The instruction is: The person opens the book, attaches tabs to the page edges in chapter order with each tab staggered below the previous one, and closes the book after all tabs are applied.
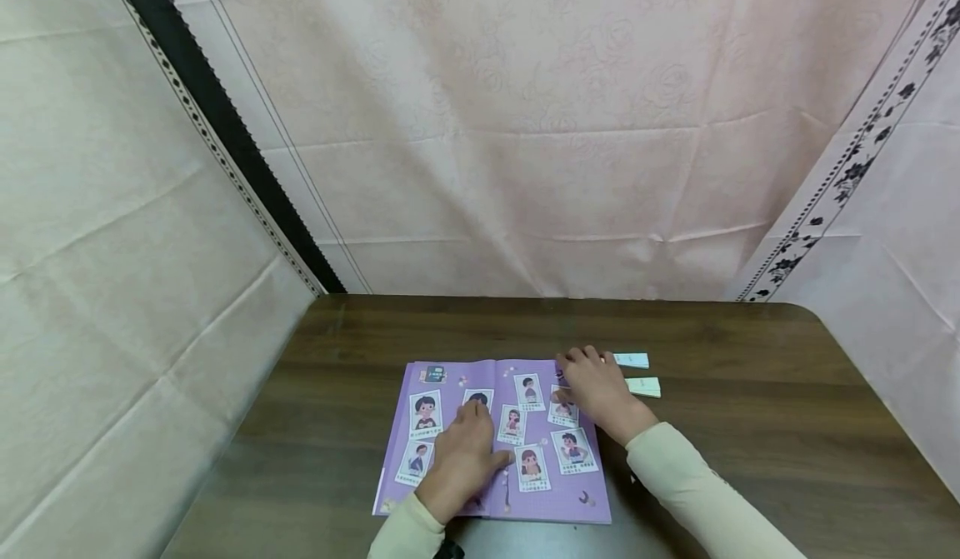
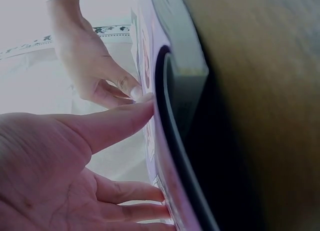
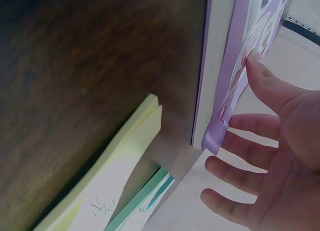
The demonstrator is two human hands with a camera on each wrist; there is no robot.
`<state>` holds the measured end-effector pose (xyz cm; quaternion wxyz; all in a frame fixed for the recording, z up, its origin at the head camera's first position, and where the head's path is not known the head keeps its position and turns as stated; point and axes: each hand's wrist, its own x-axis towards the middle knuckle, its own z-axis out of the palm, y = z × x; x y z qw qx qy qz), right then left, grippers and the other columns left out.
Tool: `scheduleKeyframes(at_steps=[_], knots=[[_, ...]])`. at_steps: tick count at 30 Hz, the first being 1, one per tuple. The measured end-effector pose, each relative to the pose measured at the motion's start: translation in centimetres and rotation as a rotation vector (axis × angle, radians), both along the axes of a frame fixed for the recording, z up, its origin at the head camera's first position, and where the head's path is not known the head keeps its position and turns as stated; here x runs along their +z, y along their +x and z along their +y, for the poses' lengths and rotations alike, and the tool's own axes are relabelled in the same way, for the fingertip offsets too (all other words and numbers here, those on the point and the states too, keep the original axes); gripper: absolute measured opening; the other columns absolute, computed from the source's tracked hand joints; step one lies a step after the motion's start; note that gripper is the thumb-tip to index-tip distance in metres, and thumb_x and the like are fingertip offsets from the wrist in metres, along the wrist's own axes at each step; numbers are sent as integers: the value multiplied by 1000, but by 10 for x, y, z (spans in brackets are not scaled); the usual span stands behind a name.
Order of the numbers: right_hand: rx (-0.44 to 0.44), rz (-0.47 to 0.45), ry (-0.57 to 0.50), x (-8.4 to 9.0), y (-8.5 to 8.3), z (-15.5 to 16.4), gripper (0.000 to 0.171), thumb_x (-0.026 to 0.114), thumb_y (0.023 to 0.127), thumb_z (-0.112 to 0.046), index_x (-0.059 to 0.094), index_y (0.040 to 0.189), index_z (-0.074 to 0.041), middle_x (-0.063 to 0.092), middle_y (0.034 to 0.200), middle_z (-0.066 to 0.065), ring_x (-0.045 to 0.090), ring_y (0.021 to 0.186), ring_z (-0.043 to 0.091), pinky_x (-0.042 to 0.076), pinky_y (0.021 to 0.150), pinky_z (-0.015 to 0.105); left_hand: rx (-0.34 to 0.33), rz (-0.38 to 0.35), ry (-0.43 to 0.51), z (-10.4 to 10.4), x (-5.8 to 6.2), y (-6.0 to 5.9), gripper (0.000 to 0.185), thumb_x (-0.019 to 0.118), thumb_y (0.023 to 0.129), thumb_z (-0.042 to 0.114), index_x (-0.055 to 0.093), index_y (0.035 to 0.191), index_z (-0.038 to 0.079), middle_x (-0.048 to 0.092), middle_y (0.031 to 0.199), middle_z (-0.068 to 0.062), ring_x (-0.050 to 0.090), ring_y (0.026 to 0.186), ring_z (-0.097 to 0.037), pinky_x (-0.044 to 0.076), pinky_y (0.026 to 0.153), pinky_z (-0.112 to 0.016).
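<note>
A purple book lies spread on the wooden table, its pages bearing several white-framed cartoon portrait cards. Near its middle fold my left hand rests on the left page, thumb stretched across the fold. In the left wrist view, that hand's fingertips touch the page surface. My right hand is at the upper right corner of the right page. The right wrist view shows its thumb on the page and its fingers spread at the edge, where the purple page corner bends away from the pages beneath.
Two small pads of paper slips, one bluish and one pale green, lie just beyond my right hand. Handwritten marks show on them in the right wrist view. Pale cloth hangs behind the table and at both sides.
</note>
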<state>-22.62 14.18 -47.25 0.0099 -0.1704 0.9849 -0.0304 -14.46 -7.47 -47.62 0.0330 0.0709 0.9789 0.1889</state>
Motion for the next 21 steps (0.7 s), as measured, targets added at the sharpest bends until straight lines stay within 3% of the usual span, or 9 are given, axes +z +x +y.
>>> scheduleKeyframes(at_steps=[11, 15, 17, 21], knots=[[17, 59, -62, -3, -2, 1, 52, 89, 86, -36, 72, 125, -7, 69, 121, 15, 59, 118, 40, 46, 104, 66, -19, 25, -22, -1, 1, 0, 82, 93, 80, 34, 55, 132, -17, 60, 124, -29, 69, 99, -43, 60, 74, -56], [17, 32, -140, -4, -10, 5, 64, 90, 85, -36, 66, 134, -4, 66, 129, 17, 56, 125, 42, 44, 106, 66, -16, 27, -24, -2, 2, -1, 83, 94, 80, 33, 55, 133, -17, 60, 125, -30, 68, 101, -43, 60, 74, -56], [5, 1, -227, -5, -12, 9, 72, 91, 85, -35, 61, 142, -4, 63, 138, 19, 55, 131, 44, 43, 109, 65, -12, 32, -33, -1, 2, 0, 83, 94, 80, 33, 55, 134, -17, 60, 126, -29, 68, 102, -42, 60, 75, -56], [-67, -116, -550, -4, -5, 15, 78, 84, 92, -29, 47, 155, -2, 55, 151, 25, 54, 136, 46, 45, 111, 63, -28, 79, -75, 5, 2, 4, 75, 94, 80, 33, 60, 129, -13, 60, 129, -28, 67, 105, -40, 60, 77, -53]])
